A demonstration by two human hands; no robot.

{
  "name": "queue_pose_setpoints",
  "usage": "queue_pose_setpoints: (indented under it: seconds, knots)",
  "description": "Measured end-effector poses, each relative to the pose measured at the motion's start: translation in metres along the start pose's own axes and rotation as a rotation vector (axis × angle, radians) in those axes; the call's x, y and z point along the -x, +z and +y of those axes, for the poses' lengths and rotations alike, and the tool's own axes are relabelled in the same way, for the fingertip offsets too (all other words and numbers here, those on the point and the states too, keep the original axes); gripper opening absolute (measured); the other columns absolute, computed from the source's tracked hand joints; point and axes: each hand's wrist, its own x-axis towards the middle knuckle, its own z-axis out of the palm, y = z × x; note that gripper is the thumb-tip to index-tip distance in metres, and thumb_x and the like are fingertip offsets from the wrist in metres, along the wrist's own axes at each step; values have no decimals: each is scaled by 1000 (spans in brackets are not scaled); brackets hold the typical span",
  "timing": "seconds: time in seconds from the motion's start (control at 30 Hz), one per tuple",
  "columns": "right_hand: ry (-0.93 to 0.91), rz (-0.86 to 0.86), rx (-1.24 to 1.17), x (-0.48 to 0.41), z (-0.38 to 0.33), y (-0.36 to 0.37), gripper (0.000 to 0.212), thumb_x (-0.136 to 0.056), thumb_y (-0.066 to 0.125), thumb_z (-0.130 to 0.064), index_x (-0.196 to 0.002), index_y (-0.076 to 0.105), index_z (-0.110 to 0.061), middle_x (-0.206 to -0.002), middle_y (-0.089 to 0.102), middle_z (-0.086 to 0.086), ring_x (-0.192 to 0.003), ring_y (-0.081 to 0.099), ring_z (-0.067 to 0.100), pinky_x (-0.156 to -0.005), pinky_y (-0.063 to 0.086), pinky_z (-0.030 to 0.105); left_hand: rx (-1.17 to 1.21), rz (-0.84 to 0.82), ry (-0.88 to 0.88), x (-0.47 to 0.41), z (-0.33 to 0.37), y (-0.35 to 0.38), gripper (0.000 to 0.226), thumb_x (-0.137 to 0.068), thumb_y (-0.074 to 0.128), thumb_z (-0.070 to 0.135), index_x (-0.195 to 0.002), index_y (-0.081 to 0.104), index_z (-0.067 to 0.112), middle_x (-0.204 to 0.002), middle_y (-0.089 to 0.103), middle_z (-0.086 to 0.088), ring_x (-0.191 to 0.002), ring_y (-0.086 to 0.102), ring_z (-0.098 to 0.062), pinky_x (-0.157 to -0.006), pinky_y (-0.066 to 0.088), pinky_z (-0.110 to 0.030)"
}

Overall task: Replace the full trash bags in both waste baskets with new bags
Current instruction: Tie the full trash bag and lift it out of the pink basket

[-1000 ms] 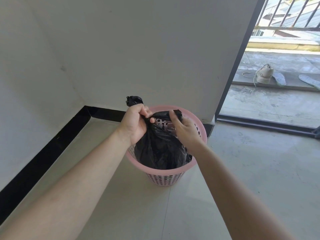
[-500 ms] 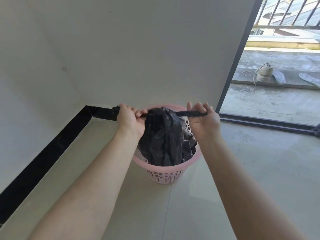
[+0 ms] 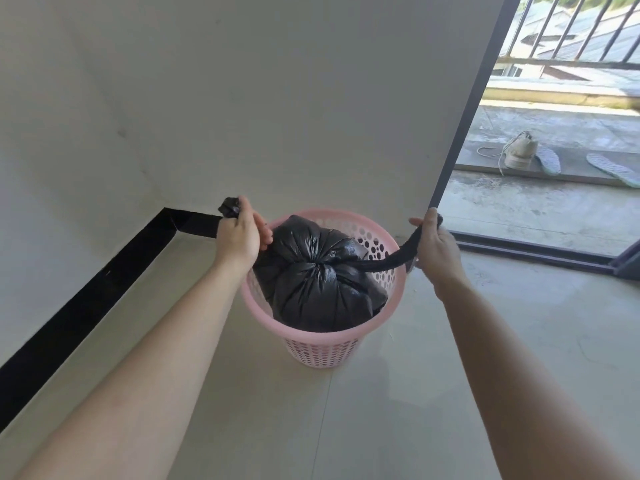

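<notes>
A pink perforated waste basket stands on the floor near the room's corner. A full black trash bag sits inside it, its top gathered into a knot at the middle. My left hand grips one twisted end of the bag at the basket's left rim, with the tip sticking out above the fist. My right hand grips the other twisted end, stretched out past the right rim.
White walls with a black skirting board enclose the corner on the left and behind. A dark door frame on the right opens to a balcony with a shoe and insoles. Pale floor tiles surround the basket.
The hands pulled the two bag ends apart and lowered them. The bag's top has drawn into a tight knot and the bag has settled down in the basket.
</notes>
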Motion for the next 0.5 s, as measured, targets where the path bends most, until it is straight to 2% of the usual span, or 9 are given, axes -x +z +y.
queue_pose_setpoints:
  seconds: [0.07, 0.13, 0.23, 0.3, 0.33, 0.4, 0.43, 0.5]
  knots:
    - [-9, -32, 71, 2, -12, 4, 71, -75, 12, -89, -97, 66, -49, -111, 74, 2, -113, 65, 27, -100, 49, 53, -120, -82, 85, 4, 11, 13, 62, -104, 24, 50, -67, 58, 12, -65, 65, -2, -71, 64, -22, -76, 49, -35]
    - [-91, -20, 67, 11, -30, 11, 78, -79, 13, -82, -116, 67, -38, -99, 76, 1, -106, 67, 28, -98, 51, 53, -268, -149, 165, 12, 24, 22, 64, -102, 21, 54, -71, 60, 15, -71, 68, -2, -81, 66, -25, -84, 49, -37]
    - [-235, 7, -6, 23, -53, 15, 63, -94, 22, -70, -115, 68, -31, -84, 76, -1, -95, 71, 25, -94, 53, 51, -552, -103, 294, 19, 40, 28, 71, -101, 16, 57, -74, 62, 10, -79, 71, -8, -81, 65, -30, -82, 50, -40]
    - [-221, -42, -228, 27, -66, 19, 53, -101, 30, -61, -114, 68, -26, -85, 76, 5, -89, 74, 26, -88, 59, 47, -640, -57, 335, 22, 51, 27, 76, -100, 14, 58, -73, 63, 6, -80, 71, -10, -80, 65, -33, -81, 51, -40]
    - [-158, -115, -399, 29, -71, 22, 52, -103, 33, -56, -119, 66, -19, -91, 76, 12, -89, 75, 29, -87, 60, 45, -556, -73, 297, 23, 55, 28, 77, -100, 16, 58, -72, 63, 4, -78, 71, -10, -79, 66, -34, -79, 54, -42]
    - [-35, -258, -659, 36, -77, 31, 53, -105, 34, -49, -126, 60, -9, -103, 72, 23, -94, 74, 35, -87, 60, 45, -122, -162, 85, 29, 63, 31, 69, -101, 24, 57, -72, 57, 4, -69, 69, -11, -74, 69, -32, -70, 60, -44]
    - [18, -292, -697, 38, -75, 37, 53, -105, 34, -47, -126, 59, -6, -105, 70, 24, -96, 73, 36, -88, 59, 45, 82, -213, -25, 33, 66, 32, 61, -102, 30, 55, -74, 53, 6, -65, 67, -11, -72, 70, -31, -67, 61, -43]
    - [104, -325, -744, 43, -69, 45, 52, -105, 36, -45, -123, 59, -2, -107, 69, 25, -99, 72, 37, -87, 60, 44, 319, -311, -122, 37, 68, 31, 45, -101, 43, 47, -83, 49, 7, -68, 63, -12, -71, 69, -29, -68, 62, -41]
